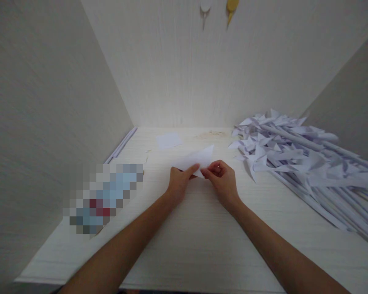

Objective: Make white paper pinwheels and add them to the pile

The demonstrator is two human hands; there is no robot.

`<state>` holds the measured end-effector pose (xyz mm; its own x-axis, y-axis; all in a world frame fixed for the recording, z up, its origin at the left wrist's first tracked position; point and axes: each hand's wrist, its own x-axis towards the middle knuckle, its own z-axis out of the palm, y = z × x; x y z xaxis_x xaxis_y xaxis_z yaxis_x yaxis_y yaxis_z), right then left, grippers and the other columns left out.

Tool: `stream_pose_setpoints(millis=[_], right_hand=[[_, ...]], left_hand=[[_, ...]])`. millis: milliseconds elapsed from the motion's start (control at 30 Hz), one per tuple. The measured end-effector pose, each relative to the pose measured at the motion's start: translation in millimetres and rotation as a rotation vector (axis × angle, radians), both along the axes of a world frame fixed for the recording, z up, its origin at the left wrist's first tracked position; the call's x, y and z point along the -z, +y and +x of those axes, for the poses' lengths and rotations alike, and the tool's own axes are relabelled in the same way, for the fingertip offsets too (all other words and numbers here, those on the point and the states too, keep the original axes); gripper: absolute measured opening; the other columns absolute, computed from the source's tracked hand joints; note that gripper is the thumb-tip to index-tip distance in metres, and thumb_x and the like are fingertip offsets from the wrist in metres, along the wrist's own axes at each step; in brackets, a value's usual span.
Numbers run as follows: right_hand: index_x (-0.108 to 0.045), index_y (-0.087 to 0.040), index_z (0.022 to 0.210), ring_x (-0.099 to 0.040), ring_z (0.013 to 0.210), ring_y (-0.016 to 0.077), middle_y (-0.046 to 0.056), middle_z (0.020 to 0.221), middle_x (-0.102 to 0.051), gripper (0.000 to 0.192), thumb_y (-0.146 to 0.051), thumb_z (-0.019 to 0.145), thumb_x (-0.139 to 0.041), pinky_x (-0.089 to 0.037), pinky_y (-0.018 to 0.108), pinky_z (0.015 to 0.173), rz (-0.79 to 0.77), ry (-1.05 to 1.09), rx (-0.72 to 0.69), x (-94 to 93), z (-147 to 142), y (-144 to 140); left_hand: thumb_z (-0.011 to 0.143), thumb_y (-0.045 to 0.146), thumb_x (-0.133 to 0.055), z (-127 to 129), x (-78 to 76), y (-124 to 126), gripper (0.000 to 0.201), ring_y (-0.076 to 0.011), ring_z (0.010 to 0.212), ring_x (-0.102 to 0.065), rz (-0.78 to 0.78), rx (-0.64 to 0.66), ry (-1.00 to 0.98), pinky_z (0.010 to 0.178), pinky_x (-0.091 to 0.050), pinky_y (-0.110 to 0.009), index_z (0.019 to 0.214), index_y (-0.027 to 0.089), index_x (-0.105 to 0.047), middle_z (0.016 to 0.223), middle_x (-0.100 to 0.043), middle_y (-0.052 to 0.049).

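Note:
A folded white paper piece [197, 159] lies at the middle of the pale desk [202, 228], its pointed end up and to the right. My left hand [179, 184] pinches its lower left edge with thumb and fingers. My right hand [222, 179] pinches the lower right part, its fingers curled over the fold. The two hands nearly touch each other under the paper.
A large heap of white paper pinwheels on white sticks [300, 159] fills the right side. A small white paper square [168, 140] lies further back, white sticks [122, 143] along the left wall, a blurred-out object [104, 196] at the left. Walls enclose three sides.

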<state>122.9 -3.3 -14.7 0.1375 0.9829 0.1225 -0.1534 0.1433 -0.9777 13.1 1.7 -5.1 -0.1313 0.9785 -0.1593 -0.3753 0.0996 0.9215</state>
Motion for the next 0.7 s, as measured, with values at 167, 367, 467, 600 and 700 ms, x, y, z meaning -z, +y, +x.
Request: stream_pose_setpoints(millis=[167,367,467,600,700], right_hand=[[-0.049,-0.019,0.064,-0.055,0.057,0.014,-0.001,0.059,-0.057,0.023,-0.033,0.065,-0.067,-0.043,0.029,0.056,0.161,-0.381,0.073,0.1,8.3,1.2],[-0.058,-0.018,0.092,-0.052,0.093,0.0269,0.011,0.102,-0.059,0.02,-0.024,0.073,-0.063,-0.04,0.037,0.069,0.243,-1.254,0.193,5.8,20.9,2.5],[-0.057,-0.017,0.089,-0.052,0.088,0.0253,0.01,0.094,-0.06,0.012,-0.025,0.079,-0.057,-0.038,0.033,0.065,0.151,-1.427,0.137,8.6,20.0,2.6],[-0.056,-0.013,0.084,-0.052,0.082,0.0233,0.012,0.089,-0.059,0.01,-0.022,0.083,-0.052,-0.037,0.031,0.063,0.179,-1.546,0.109,9.9,17.7,2.1],[-0.055,-0.012,0.081,-0.051,0.079,0.0227,0.013,0.085,-0.058,0.012,-0.015,0.085,-0.044,-0.039,0.032,0.066,0.301,-1.581,0.055,9.6,18.6,1.1]], left_hand=[[0.05,0.021,-0.073,-1.6,-1.5,1.8,0.016,-0.0118,0.054,-0.058,-0.003,-0.001,0.039,0.048,-0.047,-0.022,0.06,0.012,-0.064,0.061,-0.066,-0.002],[0.059,0.018,-0.066,-15.6,-4.2,12.6,0.009,-0.0097,0.048,-0.057,-0.001,-0.095,-0.068,0.045,-0.046,-0.019,0.061,0.01,-0.062,0.054,-0.063,-0.001],[0.061,0.015,-0.065,-17.8,-5.6,14.1,0.006,-0.0091,0.047,-0.056,-0.008,-0.13,-0.092,0.043,-0.044,-0.018,0.062,0.01,-0.061,0.053,-0.062,-0.001],[0.062,0.014,-0.064,-16.2,-6.1,14.2,0.006,-0.0084,0.045,-0.055,-0.027,-0.149,-0.105,0.041,-0.043,-0.017,0.063,0.01,-0.061,0.052,-0.062,0.0],[0.062,0.013,-0.064,-15.8,-6.2,14.2,0.005,-0.0081,0.045,-0.056,-0.029,-0.164,-0.126,0.041,-0.042,-0.017,0.065,0.01,-0.061,0.053,-0.063,0.0]])
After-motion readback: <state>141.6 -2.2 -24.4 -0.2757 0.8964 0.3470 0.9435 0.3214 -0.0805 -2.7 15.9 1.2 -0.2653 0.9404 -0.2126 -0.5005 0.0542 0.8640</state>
